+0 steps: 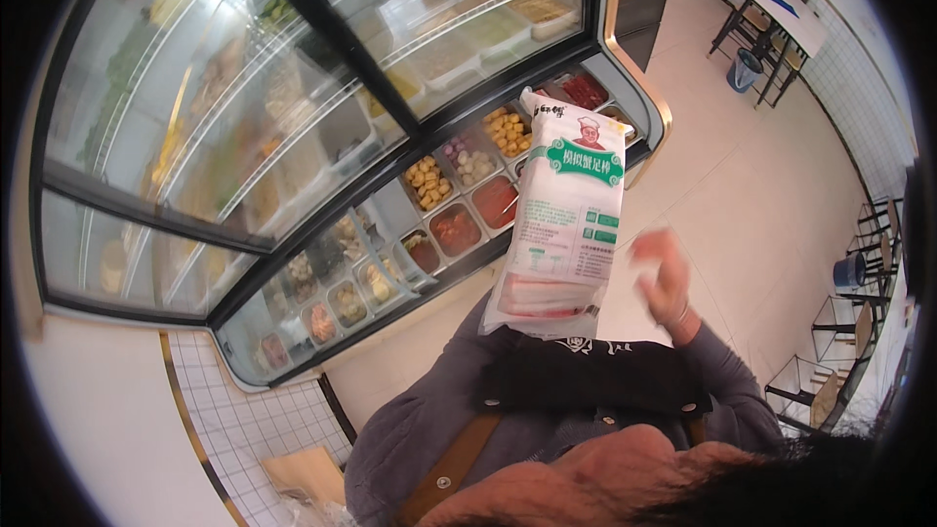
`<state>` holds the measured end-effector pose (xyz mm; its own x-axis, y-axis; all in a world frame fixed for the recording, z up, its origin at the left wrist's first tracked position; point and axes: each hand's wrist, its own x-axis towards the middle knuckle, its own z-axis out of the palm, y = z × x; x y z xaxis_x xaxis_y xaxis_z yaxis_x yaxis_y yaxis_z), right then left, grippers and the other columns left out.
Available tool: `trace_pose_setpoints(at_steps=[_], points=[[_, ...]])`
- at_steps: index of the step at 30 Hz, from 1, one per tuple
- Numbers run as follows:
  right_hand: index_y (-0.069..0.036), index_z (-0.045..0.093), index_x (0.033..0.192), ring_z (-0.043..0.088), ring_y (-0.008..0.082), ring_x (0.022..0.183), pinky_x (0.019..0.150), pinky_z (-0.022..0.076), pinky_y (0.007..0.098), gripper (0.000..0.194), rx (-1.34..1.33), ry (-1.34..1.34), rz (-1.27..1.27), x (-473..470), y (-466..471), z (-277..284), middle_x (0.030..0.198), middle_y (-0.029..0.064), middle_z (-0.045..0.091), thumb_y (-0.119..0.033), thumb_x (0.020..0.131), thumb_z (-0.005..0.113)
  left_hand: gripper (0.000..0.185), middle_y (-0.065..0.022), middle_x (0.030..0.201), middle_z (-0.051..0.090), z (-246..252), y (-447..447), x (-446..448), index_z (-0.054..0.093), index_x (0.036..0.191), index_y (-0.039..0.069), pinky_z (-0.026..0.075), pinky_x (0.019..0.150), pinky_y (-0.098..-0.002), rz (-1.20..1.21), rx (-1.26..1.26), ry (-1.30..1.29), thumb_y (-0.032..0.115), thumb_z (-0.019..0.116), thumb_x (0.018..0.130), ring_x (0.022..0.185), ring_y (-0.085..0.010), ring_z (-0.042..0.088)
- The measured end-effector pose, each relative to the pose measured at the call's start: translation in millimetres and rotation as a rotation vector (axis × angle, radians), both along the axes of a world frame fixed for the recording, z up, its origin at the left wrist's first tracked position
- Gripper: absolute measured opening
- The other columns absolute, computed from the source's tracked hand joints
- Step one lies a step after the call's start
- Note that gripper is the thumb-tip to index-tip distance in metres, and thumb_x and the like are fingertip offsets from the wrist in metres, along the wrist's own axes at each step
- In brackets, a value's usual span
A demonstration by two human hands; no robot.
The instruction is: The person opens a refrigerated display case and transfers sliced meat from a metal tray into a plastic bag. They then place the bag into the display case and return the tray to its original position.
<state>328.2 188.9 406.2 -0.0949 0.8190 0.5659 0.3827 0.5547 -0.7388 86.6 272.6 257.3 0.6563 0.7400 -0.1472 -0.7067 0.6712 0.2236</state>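
Observation:
A long white plastic food bag (567, 227) with green print and a chef picture is raised in front of my chest. Pink-and-white sticks show through its lower end. My left sleeve (450, 362) runs up behind the bag, which hides my left hand. To the right of the bag and apart from it, my right hand (662, 274) is slightly blurred, its fingers bent but spread from the thumb, holding nothing. Beyond the bag, a refrigerated display case (417, 135) has metal pans of food along its front, among them yellow pieces (427, 183) and a red food (495, 201).
Sliding glass doors (219, 88) close off wire shelves with food tubs. A clear curved guard (395, 263) stands over the left pans. At the right are a table (776, 0), stools (823, 388) and waste bins (745, 69). Cardboard (304, 479) lies lower left.

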Motion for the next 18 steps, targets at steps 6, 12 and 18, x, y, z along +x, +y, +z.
trace_pose_setpoints(at_steps=[6,12,18], points=[[-0.001,0.050,0.135,0.057,0.0226,0.116,0.101,0.0438,0.0380,0.053,-0.814,0.950,-0.128,64.7,162.6,-26.9,0.130,0.0128,0.059,-0.043,0.102,0.047,0.092,-0.0106,0.144,0.049,3.4,80.0,43.6,0.040,0.146,0.012,0.036,0.111,-0.0485,-0.125,-0.006,0.012,0.078,0.049,0.084,0.131,-0.0302,0.048],[0.003,0.049,0.134,0.063,0.0264,0.111,0.098,0.0514,0.0390,0.055,-0.691,1.379,0.369,57.2,219.5,6.0,0.128,0.0166,0.061,-0.041,0.103,0.045,0.091,-0.0114,0.142,0.050,9.0,130.7,75.7,0.040,0.146,0.010,0.037,0.111,-0.0471,-0.174,-0.004,0.020,0.077,0.050,0.085,0.130,-0.0297,0.049],[0.000,0.058,0.114,0.064,0.0157,0.089,0.077,0.0527,0.0285,0.028,-0.566,1.276,-0.079,64.5,240.4,13.3,0.101,0.0079,0.066,-0.025,0.103,0.050,0.090,-0.0122,0.140,0.051,27.1,164.0,100.2,0.040,0.145,0.009,0.037,0.111,-0.0457,-0.171,0.029,0.056,0.075,0.051,0.086,0.128,-0.0292,0.050]])
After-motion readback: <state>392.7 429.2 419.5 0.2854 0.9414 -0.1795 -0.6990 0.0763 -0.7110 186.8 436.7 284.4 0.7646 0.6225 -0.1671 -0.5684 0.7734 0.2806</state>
